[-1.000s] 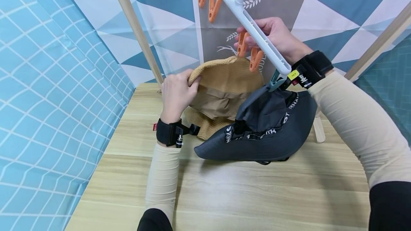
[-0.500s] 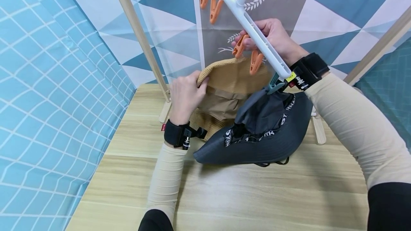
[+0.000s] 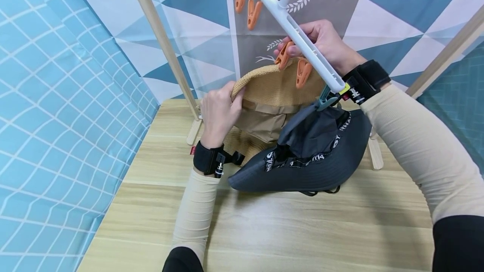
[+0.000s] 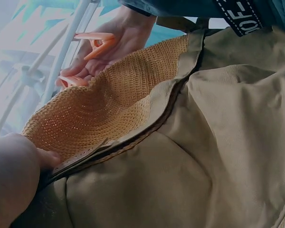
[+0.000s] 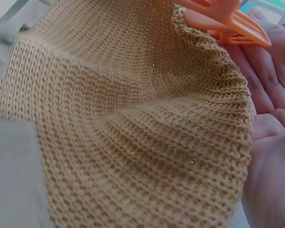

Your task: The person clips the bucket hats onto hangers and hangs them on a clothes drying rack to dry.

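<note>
Pinched an orange clip (image 3: 283, 55) at upper centre with the drawn-together fingers of the right hand (image 3: 328, 46), at the edge of the tan hat (image 3: 269, 89) in mid-frame; gripped that edge, lower left of the clip, with the curled fingers of the left hand (image 3: 218, 111). Likely called for keeping the edge taut and seating it deep between the clip's tips before release. Since a second earlier, had shifted the left hand rightward and tilted the clip; could not tell whether clamped yet
</note>
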Demonstrator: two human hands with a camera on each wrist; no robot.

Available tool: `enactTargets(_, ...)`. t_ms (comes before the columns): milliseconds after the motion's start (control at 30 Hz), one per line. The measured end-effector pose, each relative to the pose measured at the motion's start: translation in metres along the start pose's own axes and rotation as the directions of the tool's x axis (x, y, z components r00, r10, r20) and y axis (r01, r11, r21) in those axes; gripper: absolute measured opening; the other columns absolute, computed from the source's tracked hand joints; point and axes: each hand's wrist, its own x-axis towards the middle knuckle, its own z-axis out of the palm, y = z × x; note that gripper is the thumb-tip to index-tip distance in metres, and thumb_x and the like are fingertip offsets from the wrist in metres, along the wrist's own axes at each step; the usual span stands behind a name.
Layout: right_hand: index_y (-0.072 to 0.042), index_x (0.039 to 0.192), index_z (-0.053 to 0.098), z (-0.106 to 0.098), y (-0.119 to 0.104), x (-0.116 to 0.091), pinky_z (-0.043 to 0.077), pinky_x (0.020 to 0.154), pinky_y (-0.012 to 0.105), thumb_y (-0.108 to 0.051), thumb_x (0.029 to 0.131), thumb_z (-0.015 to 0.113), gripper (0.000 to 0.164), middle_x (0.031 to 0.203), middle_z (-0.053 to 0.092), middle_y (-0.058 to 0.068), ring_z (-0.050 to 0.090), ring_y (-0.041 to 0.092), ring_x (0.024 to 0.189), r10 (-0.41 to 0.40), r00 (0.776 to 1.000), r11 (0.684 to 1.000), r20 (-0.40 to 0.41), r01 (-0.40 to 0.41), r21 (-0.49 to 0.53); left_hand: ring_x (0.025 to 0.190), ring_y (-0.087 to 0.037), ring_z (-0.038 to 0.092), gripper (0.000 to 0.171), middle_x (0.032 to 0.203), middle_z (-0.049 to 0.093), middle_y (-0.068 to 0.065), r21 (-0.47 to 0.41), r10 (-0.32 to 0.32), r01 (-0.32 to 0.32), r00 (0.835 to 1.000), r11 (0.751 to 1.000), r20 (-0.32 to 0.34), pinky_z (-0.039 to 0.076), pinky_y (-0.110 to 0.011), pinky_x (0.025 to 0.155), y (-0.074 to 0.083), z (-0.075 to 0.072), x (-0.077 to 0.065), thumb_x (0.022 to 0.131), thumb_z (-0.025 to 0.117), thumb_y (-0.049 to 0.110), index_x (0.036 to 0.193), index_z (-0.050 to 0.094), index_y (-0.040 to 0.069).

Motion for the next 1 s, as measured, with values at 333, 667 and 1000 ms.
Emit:
enactTargets(333,0.006,0.129,0.079,-0.004,-0.002,0.001,0.061,0.107,0.025,0.005,0.102,0.078,0.028,0.115,0.088,0.010,0.084,0.021,0.113,0.038,0.999,0.999,0.017,-0.038,-0.033,0.054,-0.023,0.037,0.039,0.059,0.042,-0.004,-0.041,0.012,-0.012,1.000,0.999,0.000,0.023,-0.035,0.056,-0.001,-0.003,0.000,0.112,0.069,0.030,0.085,0.071,0.002)
enactTargets(667,-0.009,0.136,0.079,-0.014,-0.002,-0.013,0.050,0.104,0.025,-0.009,0.105,0.076,0.031,0.125,0.082,-0.005,0.072,0.014,0.122,0.202,0.979,0.920,-0.024,-0.198,-0.339,0.054,-0.027,0.040,0.043,0.061,0.037,-0.001,-0.049,-0.014,0.015,1.000,0.999,0.014,0.024,-0.036,0.056,-0.005,-0.004,0.001,0.111,0.069,0.032,0.079,0.062,0.004)
enactTargets(1000,-0.011,0.123,0.087,-0.022,-0.006,-0.014,0.052,0.093,0.020,-0.011,0.102,0.083,0.021,0.116,0.087,-0.013,0.074,0.007,0.117,0.272,0.960,0.858,-0.059,-0.270,-0.437,0.054,-0.030,0.042,0.045,0.063,0.038,-0.003,-0.038,-0.031,0.032,0.999,0.999,0.039,0.023,-0.037,0.056,-0.003,-0.003,0.002,0.113,0.066,0.033,0.078,0.060,0.006)
